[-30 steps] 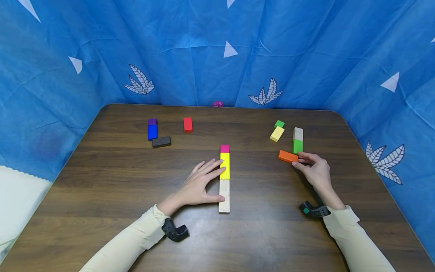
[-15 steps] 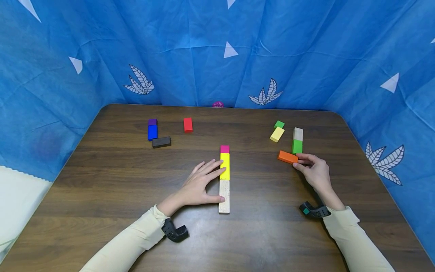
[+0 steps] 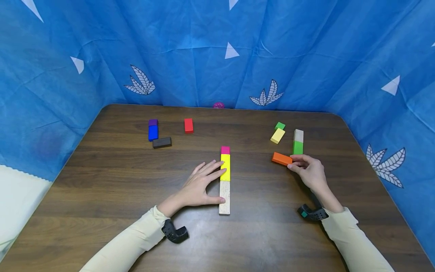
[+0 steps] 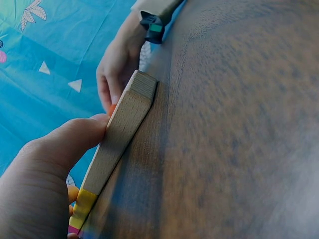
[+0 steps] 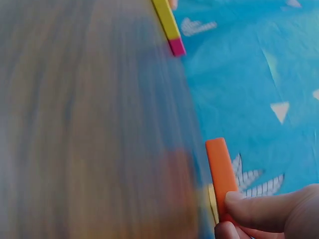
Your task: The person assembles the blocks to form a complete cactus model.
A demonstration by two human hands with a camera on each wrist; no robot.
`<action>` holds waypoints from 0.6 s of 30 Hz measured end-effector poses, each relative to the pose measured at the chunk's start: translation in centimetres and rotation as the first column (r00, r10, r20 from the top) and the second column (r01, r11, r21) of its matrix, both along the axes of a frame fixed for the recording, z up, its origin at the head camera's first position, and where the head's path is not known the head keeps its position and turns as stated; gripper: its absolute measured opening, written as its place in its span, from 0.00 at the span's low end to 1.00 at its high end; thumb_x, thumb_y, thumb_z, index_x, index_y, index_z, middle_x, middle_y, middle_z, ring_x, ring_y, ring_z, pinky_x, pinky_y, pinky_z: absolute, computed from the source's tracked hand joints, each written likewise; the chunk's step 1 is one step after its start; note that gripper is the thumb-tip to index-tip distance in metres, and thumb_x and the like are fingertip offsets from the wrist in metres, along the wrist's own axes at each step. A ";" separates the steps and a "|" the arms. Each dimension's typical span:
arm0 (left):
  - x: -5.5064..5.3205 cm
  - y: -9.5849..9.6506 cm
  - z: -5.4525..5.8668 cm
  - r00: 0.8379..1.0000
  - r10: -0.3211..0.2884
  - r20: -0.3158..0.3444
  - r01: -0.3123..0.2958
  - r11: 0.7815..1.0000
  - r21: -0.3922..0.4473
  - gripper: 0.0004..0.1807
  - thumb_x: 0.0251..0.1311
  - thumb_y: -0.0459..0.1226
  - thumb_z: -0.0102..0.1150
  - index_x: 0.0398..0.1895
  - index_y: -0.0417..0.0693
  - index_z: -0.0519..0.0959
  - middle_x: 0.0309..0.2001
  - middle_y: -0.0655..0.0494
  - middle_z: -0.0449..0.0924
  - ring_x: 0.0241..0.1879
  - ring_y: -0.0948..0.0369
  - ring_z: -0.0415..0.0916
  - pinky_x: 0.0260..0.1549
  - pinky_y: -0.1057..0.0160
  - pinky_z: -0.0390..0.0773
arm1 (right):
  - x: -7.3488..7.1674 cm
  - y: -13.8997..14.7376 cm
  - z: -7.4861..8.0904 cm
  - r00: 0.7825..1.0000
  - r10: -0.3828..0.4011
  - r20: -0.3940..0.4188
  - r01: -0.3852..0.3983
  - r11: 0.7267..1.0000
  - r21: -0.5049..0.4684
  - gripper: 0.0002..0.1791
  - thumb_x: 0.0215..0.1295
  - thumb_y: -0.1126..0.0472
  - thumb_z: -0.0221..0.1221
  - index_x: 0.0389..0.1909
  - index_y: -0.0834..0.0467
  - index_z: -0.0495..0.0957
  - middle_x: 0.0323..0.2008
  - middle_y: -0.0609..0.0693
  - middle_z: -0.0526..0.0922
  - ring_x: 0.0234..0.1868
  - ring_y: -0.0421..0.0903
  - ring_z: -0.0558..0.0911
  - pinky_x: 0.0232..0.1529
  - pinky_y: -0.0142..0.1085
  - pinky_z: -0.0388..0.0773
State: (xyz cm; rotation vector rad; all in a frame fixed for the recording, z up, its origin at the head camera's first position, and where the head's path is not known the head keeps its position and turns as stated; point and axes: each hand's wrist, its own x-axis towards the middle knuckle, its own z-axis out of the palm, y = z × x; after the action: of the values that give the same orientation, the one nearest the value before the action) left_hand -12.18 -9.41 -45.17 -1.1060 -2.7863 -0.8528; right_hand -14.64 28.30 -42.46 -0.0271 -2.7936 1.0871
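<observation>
My right hand [image 3: 310, 170] pinches an orange block [image 3: 282, 158] by its right end, between thumb and fingers. In the right wrist view the thumb [image 5: 259, 209] lies along the orange block [image 5: 221, 169]. At the centre, my left hand [image 3: 200, 184] rests with spread, fairly straight fingers on a row of blocks laid end to end. This row has a pink block [image 3: 225, 150] at the far end, a yellow block [image 3: 225, 172] and a pale wooden block [image 3: 224, 202] nearest me. Fingertips touch the yellow one; the thumb touches the pale one, also seen in the left wrist view.
Beyond the right hand lie a green block [image 3: 297, 147] against a whitish block [image 3: 298, 135], and a pale yellow block [image 3: 278, 136] touching a small green block [image 3: 280, 125]. At the left are blue [image 3: 153, 133], purple [image 3: 153, 122], dark [image 3: 162, 142] and red [image 3: 188, 125] blocks.
The right hand has moved slightly left with the orange block, away from the green and whitish pair. The left hand has stayed on the row.
</observation>
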 end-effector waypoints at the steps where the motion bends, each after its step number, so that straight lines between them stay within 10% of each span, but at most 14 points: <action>1: 0.0 0.0 0.0 1.000 0.000 0.000 0.000 1.000 0.001 0.48 0.47 0.62 0.66 0.72 0.51 0.66 0.75 0.54 0.58 0.76 0.50 0.52 0.72 0.41 0.49 | 0.0 -0.4 0.1 1.000 0.014 0.002 -0.014 1.000 -0.005 0.17 0.60 0.64 0.67 0.50 0.63 0.82 0.39 0.62 0.86 0.29 0.22 0.74 0.29 0.22 0.72; 18: -0.1 -0.1 -0.4 1.000 -0.002 -0.010 0.002 1.000 -0.001 0.48 0.47 0.62 0.66 0.71 0.51 0.66 0.75 0.55 0.58 0.76 0.49 0.52 0.72 0.42 0.49 | -2.0 -8.2 0.8 0.968 0.241 0.067 -0.238 0.970 -0.049 0.15 0.57 0.65 0.68 0.47 0.60 0.83 0.37 0.56 0.86 0.34 0.46 0.81 0.31 0.29 0.76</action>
State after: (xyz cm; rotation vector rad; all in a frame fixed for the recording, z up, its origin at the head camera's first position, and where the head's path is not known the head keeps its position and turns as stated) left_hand -12.29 -9.48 -45.54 -1.1097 -2.7784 -0.8446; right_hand -16.66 20.10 -41.65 0.2796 -2.8958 1.2175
